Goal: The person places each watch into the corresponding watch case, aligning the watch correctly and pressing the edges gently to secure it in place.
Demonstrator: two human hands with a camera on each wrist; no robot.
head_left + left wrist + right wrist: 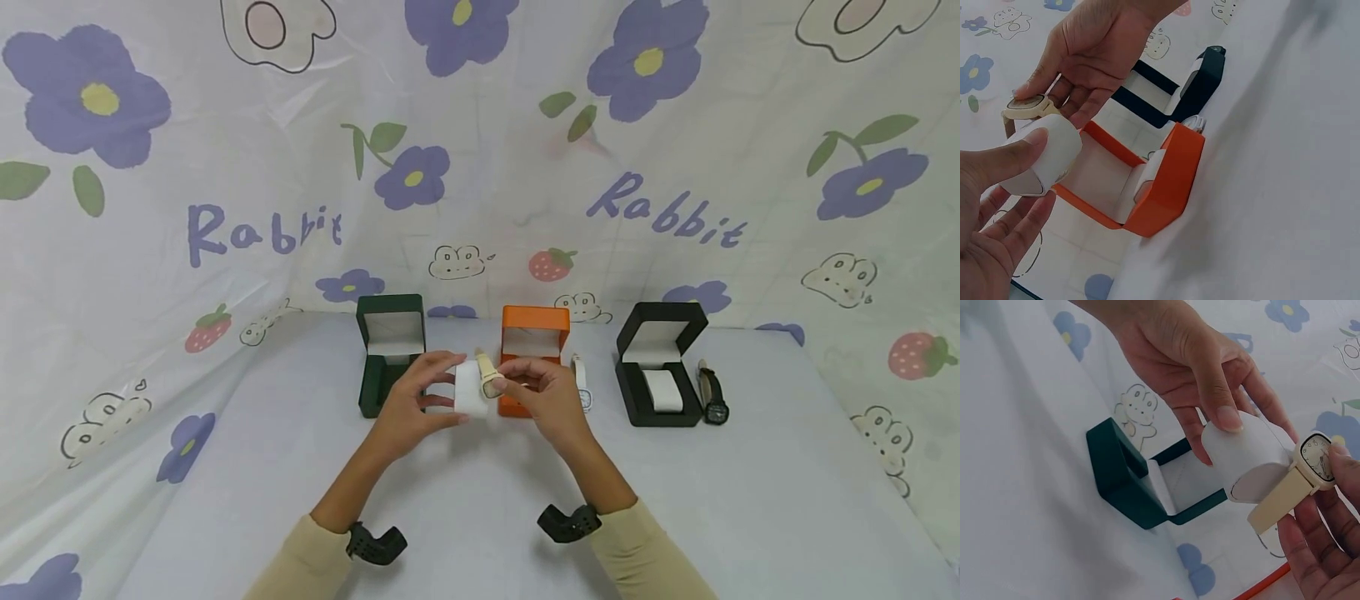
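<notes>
My left hand (408, 406) grips a white watch cushion (469, 390) between thumb and fingers, in front of the green watch box (392, 325). A cream wristwatch (488, 377) is pinched by its case in my right hand (551, 400), right beside the cushion. In the right wrist view the watch's strap (1280, 501) hangs down along the cushion's end, its dial (1317, 456) facing up. The green box stands with its lid raised and no cushion showing inside. Behind my right hand is an orange watch box (536, 318), lid raised, partly hidden by the fingers.
Right of the orange box lies a white watch (581, 385). Farther right stands an open black watch box (662, 333) with a white cushion (663, 392) in it, and a black watch (712, 396) beside it. A patterned curtain (480, 167) rises behind the table (465, 517).
</notes>
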